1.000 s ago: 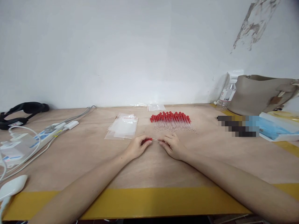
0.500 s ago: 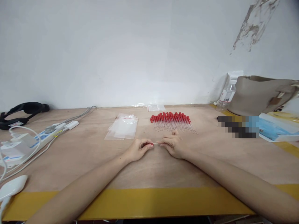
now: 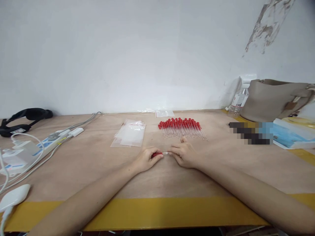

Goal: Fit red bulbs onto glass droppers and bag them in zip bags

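Observation:
Between my two hands lies a dropper (image 3: 165,153) with a red rubber bulb and a thin clear tube. The bulb is pinched in the thumb and fingers of my left hand (image 3: 148,159). My right hand (image 3: 184,153) grips the tube's other end with its fingertips, which hide the tip. Just beyond the hands, many similar red-bulbed droppers (image 3: 180,124) lie side by side in a row, bulbs toward the wall and tubes toward me. Left of them rests a loose stack of clear plastic bags (image 3: 130,132).
A power strip (image 3: 46,144) with plugs and cables runs along the left, near a black headset-like strap (image 3: 36,114). At the right stand a plastic bottle (image 3: 240,100) and a grey bag (image 3: 265,101), beside a blue-and-white packet (image 3: 290,136). Yellow tape (image 3: 157,213) edges the table's front.
Both hands have shifted slightly. My left fingers have loosened around the bulb, so more of its red shows, and the dropper's clear tube is more visible between the hands.

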`<state>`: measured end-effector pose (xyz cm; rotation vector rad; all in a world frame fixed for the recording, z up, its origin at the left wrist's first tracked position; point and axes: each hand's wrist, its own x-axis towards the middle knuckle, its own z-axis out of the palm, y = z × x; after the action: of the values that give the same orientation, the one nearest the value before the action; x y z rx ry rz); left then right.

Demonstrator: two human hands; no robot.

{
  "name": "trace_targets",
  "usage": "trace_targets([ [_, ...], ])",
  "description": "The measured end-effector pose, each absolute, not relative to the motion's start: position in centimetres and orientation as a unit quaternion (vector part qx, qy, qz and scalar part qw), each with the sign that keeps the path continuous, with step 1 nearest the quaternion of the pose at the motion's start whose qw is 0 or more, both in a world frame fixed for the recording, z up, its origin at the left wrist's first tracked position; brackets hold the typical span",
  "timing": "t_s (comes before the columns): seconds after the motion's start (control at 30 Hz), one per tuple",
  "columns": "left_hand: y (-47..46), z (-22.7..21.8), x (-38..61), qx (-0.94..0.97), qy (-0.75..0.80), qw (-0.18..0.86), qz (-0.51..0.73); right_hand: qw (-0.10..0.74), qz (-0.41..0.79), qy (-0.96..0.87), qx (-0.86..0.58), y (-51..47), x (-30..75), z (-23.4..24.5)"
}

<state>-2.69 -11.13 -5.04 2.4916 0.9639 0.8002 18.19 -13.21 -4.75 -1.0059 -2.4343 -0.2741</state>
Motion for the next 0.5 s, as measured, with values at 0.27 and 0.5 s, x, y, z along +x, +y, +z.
trace_targets([
  [0.27, -11.2, -5.2, -2.4, 0.909, 0.287, 0.116, 0.279, 0.223, 0.019, -0.882, -0.415, -13.3, 17.1, -4.9],
  [0.5, -10.8, -5.3, -2.0, 0.92, 0.267, 0.096, 0.269, 0.22, 0.11, -0.86, -0.447, -13.1, 16.8, -4.7],
])
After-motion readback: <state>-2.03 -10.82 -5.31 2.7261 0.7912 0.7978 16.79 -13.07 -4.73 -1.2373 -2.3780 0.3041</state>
